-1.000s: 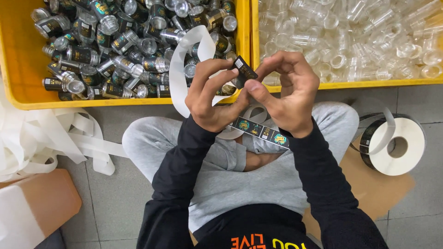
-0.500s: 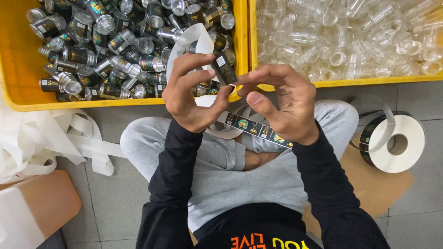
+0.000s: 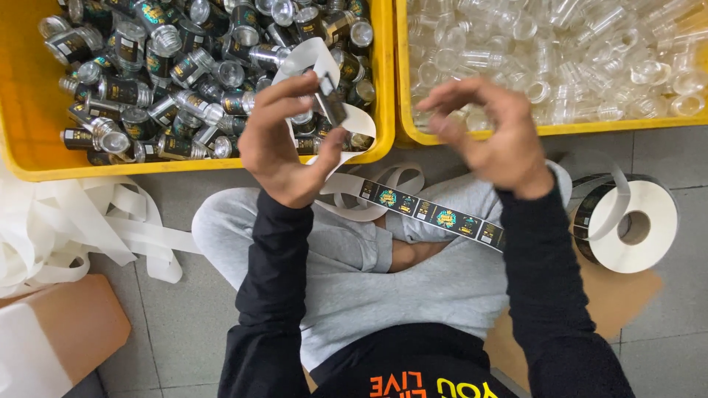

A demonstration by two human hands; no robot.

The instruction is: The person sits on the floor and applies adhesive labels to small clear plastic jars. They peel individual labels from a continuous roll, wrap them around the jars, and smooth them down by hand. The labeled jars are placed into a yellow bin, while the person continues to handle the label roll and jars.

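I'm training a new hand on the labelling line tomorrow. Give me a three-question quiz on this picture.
1. True or false: the left hand holds a small labelled bottle over the left yellow crate.
2. Which crate holds the clear, unlabelled bottles? A) left B) right yellow crate C) neither
3. Fill in: the strip of dark labels lies across the person's ____ and runs to the label roll on the floor.

Key: 1 true. 2 B. 3 lap; the right hand is open with nothing in its fingers.
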